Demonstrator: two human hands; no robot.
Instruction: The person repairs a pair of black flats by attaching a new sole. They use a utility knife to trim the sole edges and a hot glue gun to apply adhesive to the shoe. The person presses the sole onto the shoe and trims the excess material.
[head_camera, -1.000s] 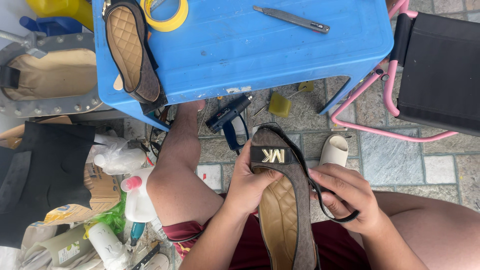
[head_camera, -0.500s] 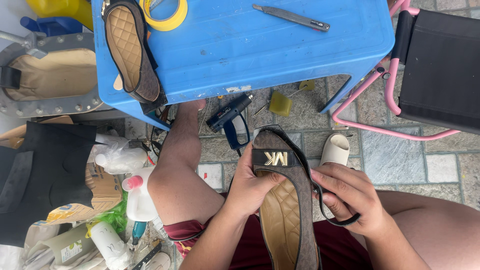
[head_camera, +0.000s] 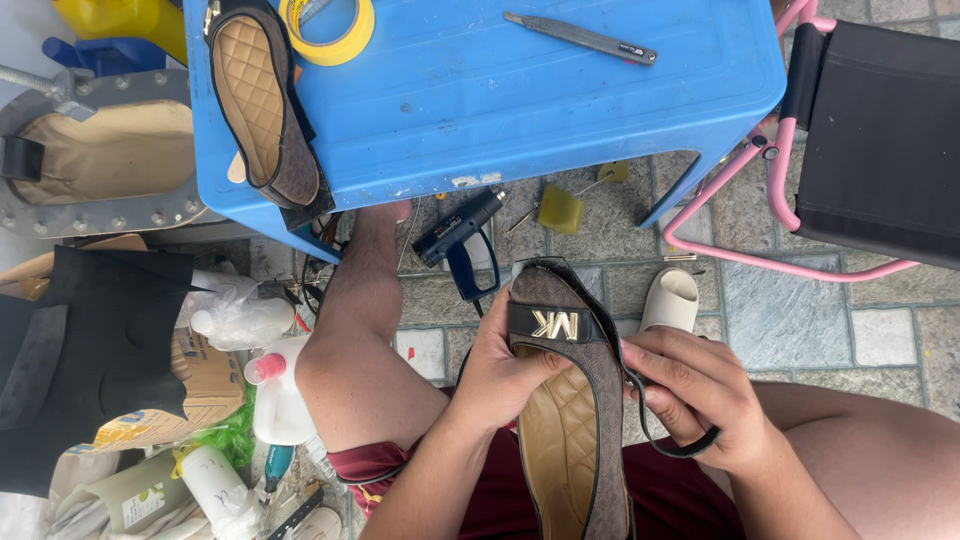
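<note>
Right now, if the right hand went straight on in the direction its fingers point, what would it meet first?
The right hand points its fingers toward the left of the picture, at the brown flat shoe that both hands hold. It already touches the shoe's side edge, so the shoe comes first; beyond it lies the left hand.

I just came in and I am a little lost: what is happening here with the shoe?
A seated person holds a brown flat shoe over their lap with both hands. The left hand grips its side near the toe, while the right hand pinches a thin black strip that hangs loose along the shoe's edge. A matching shoe lies on the blue plastic table, beside a roll of yellow tape and a utility knife. A dark heat gun lies on the tiled floor.
</note>
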